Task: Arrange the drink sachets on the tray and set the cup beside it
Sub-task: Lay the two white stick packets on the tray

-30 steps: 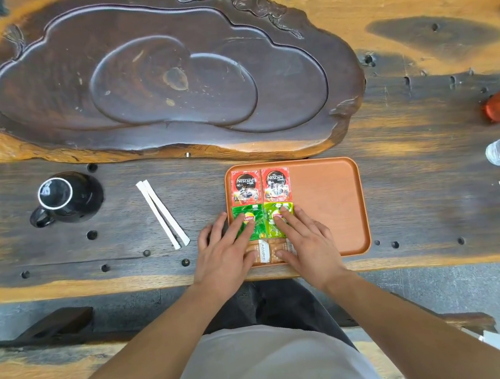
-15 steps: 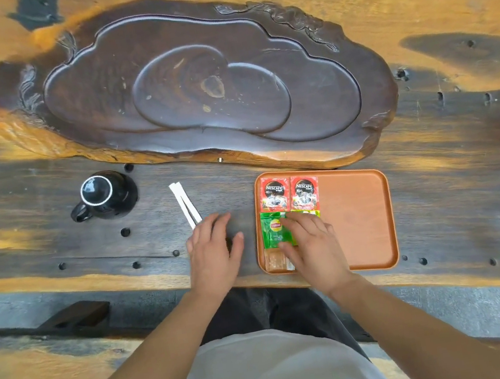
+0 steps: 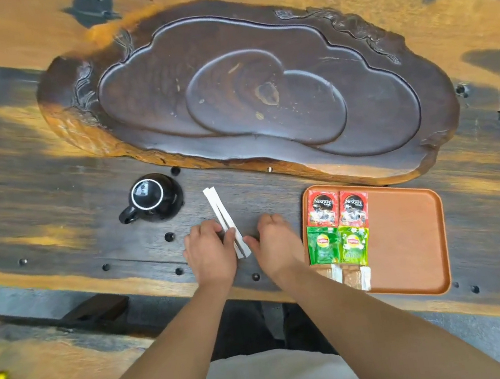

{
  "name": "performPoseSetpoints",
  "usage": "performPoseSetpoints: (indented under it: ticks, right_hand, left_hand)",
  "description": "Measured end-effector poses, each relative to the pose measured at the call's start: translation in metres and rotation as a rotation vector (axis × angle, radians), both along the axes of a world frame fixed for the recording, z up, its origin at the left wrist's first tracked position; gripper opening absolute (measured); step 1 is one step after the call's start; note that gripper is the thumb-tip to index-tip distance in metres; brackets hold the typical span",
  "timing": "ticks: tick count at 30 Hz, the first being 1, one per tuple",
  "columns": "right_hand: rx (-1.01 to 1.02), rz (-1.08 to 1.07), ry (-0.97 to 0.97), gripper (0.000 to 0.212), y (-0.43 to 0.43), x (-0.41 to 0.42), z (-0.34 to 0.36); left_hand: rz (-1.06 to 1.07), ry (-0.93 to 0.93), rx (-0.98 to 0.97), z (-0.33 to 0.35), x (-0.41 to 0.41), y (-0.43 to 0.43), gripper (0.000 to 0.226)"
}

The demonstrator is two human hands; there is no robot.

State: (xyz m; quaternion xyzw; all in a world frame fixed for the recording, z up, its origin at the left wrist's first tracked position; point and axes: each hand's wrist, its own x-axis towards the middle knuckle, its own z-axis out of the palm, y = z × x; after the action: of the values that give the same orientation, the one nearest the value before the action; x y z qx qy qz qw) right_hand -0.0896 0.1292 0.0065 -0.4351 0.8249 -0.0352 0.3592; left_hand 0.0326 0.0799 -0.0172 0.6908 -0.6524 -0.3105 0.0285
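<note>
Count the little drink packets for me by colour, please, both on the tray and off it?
Red coffee sachets on the orange tray: 2
Green tea sachets on the tray: 2
Brown sachets on the tray: 2
White stick sachets on the table, between the hands: 2
Total: 8

Six sachets [image 3: 337,231] flat in paired rows on orange tray's [image 3: 410,239] left; black cup [image 3: 152,198] upright, well apart leftward.

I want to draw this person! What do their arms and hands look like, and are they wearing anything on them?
Both arms are bare to past the elbows, no sleeves in view. The left hand and right hand have no gloves, rings, watch or bracelets showing.
</note>
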Motion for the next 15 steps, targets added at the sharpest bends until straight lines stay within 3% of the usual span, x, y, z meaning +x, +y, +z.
performPoseSetpoints:
  ticks: [8, 15]
  right_hand:
    - [-0.026, -0.018, 0.023, 0.042, -0.013, 0.017, -0.007]
    - [0.02, -0.032, 0.056, 0.025, -0.023, 0.025, -0.009]
  left_hand:
    - [-0.027, 0.026, -0.029, 0.0, 0.013, -0.002, 0.018]
    - [-0.021, 0.004, 0.006, 0.003, 0.011, -0.006, 0.009]
